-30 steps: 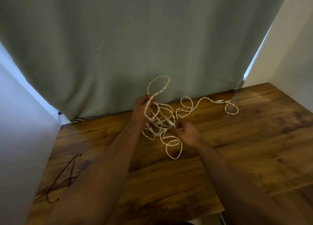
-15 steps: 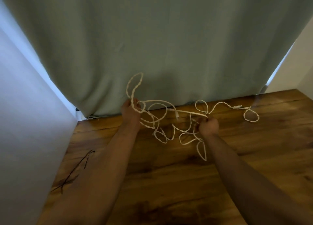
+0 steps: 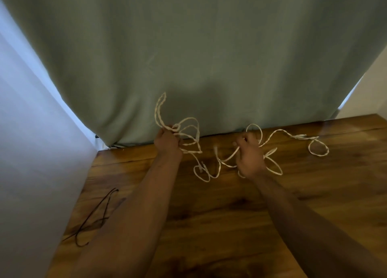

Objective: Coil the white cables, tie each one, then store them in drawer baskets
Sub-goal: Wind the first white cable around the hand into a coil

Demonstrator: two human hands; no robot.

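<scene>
The scene is dimly lit; daylight is admitted at both curtain (image 3: 188, 47) edges, and wide-angle bending is seen there.

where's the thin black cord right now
In the head view the black cord lies on the wooden table at lower left, beside the white wall, just outside the left forearm.
</scene>
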